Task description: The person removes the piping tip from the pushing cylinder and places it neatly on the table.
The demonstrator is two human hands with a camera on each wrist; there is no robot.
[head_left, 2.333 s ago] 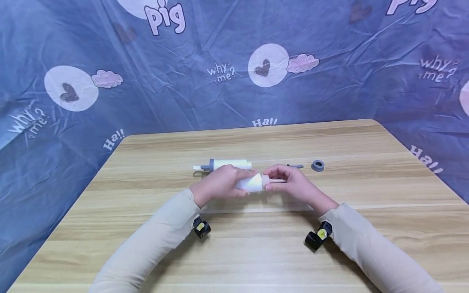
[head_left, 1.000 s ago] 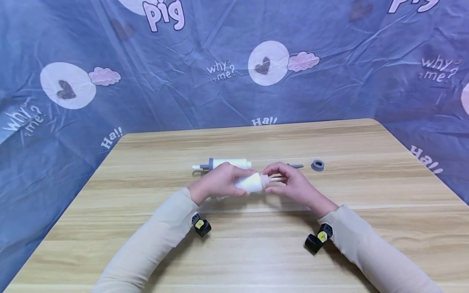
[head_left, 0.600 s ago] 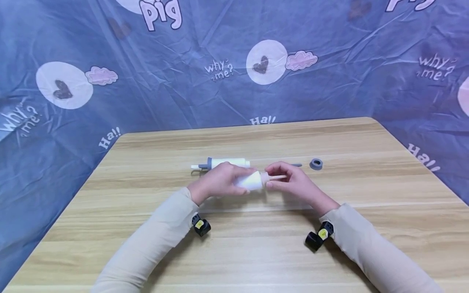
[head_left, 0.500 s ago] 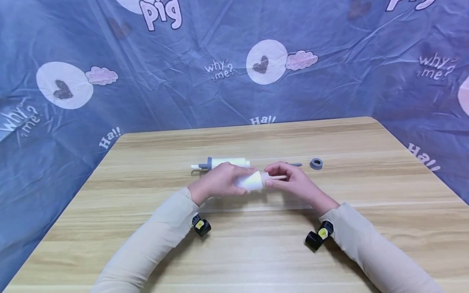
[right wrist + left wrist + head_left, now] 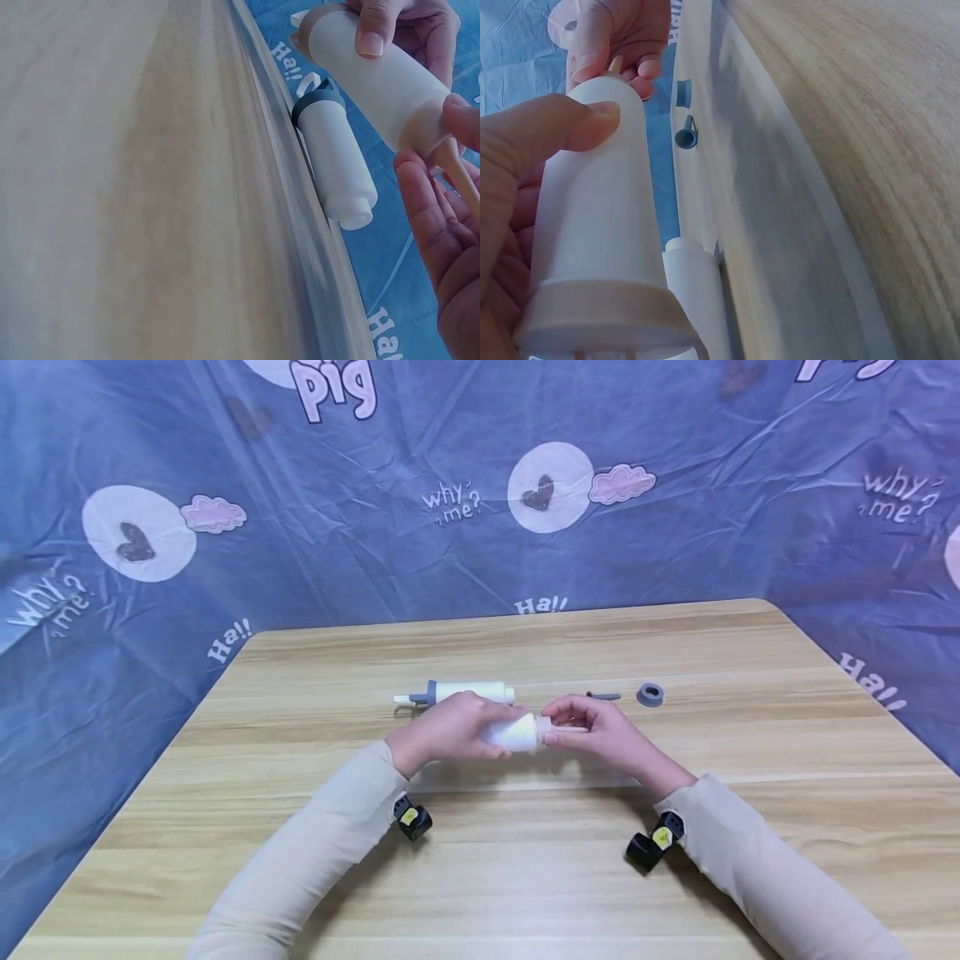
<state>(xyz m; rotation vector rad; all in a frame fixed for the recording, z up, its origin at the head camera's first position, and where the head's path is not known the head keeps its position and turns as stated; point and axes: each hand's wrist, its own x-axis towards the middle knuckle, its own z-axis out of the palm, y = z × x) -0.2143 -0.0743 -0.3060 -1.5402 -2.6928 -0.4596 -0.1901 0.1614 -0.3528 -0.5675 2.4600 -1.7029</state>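
1. Right hand (image 5: 602,729) has dipped slightly since the earlier frame.
2. White cylindrical plastic bottle (image 5: 596,202) sits sideways in the left hand (image 5: 456,729), fingers curled round it, seemingly braced for work on its end.
3. Beige plastic collar (image 5: 424,129) there: pinched by right thumb and fingertips.

I see a beige-trimmed white bottle (image 5: 379,79), a grey-capped white one (image 5: 334,150), a streaky light-brown surface (image 5: 517,877), blue cloth (image 5: 337,552) printed with pink clouds (image 5: 622,484).

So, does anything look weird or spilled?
Nothing looks spilled or broken. The grey ring and grey stemmed piece lie loose on the table; maybe odd, because the held bottle has similar beige parts.
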